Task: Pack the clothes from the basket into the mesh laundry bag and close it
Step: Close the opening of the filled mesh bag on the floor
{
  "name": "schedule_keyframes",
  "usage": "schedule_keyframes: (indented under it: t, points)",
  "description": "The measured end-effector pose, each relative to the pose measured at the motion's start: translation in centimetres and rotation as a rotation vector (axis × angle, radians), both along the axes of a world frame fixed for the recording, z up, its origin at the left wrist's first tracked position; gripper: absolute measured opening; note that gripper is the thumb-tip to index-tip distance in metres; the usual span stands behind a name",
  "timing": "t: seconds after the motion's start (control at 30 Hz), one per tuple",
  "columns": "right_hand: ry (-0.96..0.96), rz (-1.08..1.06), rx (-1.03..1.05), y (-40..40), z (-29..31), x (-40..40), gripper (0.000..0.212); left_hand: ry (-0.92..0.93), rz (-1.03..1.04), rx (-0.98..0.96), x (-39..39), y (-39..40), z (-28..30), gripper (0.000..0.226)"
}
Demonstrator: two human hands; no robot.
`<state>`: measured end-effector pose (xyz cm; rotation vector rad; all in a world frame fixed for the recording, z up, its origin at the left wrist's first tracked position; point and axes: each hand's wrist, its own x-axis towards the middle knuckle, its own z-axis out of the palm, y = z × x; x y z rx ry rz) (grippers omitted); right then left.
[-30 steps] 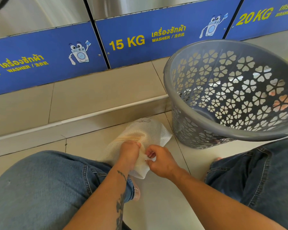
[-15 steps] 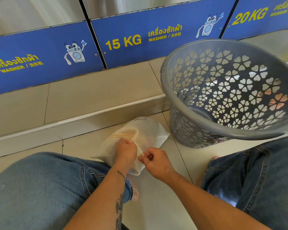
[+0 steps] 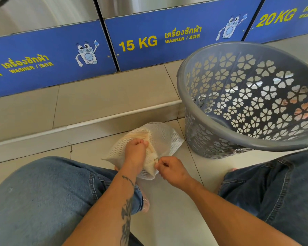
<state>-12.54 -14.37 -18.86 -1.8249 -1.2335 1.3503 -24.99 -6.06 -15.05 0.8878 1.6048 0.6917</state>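
A white mesh laundry bag (image 3: 163,137), bulging with cream cloth, lies on the tiled floor between my knees. My left hand (image 3: 134,154) presses down on the bag and grips its zipper edge. My right hand (image 3: 169,167) pinches the small zipper pull (image 3: 156,160) at the bag's near end. The grey plastic basket (image 3: 220,132), with flower-shaped holes, stands to the right of the bag, and I see no clothes inside it.
A raised tiled step (image 3: 96,103) with a white pipe (image 3: 89,122) along it runs behind the bag. Blue-fronted washers (image 3: 167,39) marked 15 KG and 20 KG stand on it. My jeans-clad knees (image 3: 43,201) flank the bag.
My right hand has drawn the zipper pull toward the near end of the bag. The left hand has shifted slightly while holding the bag down. The basket stays put.
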Motion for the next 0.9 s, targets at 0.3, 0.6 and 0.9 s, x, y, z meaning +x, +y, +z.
schedule_keyframes:
  t: [0.3, 0.6, 0.9]
  points:
    - [0.101, 0.002, 0.040, 2.0, 1.7, 0.8, 0.030, -0.090, -0.145, 0.177, 0.3, 1.8, 2.5, 0.009]
    - [-0.294, -0.119, -0.034, 3.9, 0.5, 3.2, 0.040, 0.227, -0.335, 0.094, -3.7, 3.5, 2.0, 0.017]
    - [-0.247, -0.037, -0.122, 10.5, -1.1, 2.4, 0.060, 0.205, -0.102, -0.262, -9.5, 2.0, -2.2, 0.085]
